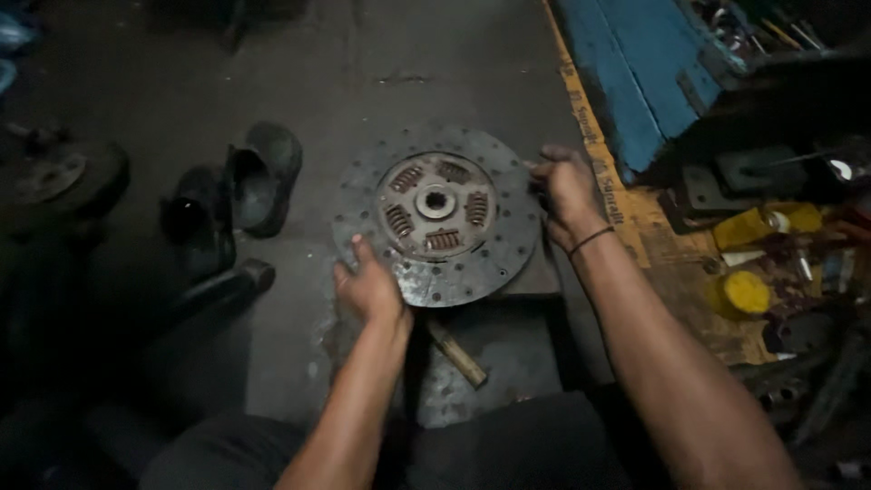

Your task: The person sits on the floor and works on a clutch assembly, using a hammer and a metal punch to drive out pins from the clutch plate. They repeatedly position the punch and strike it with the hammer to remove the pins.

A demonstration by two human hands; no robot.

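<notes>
Dark, stained concrete floor of a dim workshop. At centre we log one clutch disc: round, grey, worn friction ring dotted with rivet holes, rusty coil springs set around a splined hub, lying flat on a metal block. Our left hand rests at its seven o'clock edge, fingers spread on the ring; our right hand grips the three o'clock rim, fingers curled; whether it pinches something small there, we cannot tell. A wooden handle lies just below the disc. Dark shoes at nine o'clock. A blue painted board at one o'clock; yellow containers at three o'clock beside a lettered cardboard sheet.
</notes>
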